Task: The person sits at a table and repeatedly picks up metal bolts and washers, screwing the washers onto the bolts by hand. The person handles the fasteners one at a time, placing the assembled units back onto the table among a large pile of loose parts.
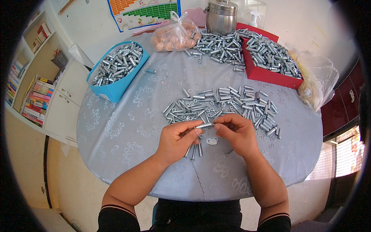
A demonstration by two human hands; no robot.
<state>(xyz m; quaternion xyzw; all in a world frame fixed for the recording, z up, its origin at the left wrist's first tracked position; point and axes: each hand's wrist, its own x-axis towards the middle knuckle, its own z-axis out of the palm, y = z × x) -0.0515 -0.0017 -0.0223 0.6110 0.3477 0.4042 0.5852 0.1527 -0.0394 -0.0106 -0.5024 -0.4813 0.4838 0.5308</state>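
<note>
Between my two hands lies a silver expansion bolt [205,125], held level just above the table. My left hand [174,140] pinches its left end between thumb and fingers. At the other end, the thumb and fingertips of my right hand [239,134] are closed on the bolt's tip; any small part there is hidden. Several loose bolts [194,152] lie below my left hand. A few flat washers [211,141] rest between my wrists. Just beyond my fingers spreads a pile of metal sleeves, bolts and nuts [228,101].
A blue box [118,91] of bolts stands far left, a red box [266,79] of them far right. Between them are a heaped bolt pile [220,48], a bag of brown round things [174,36] and a metal pot [221,18]. A clear plastic bag [319,85] sits beside the red box.
</note>
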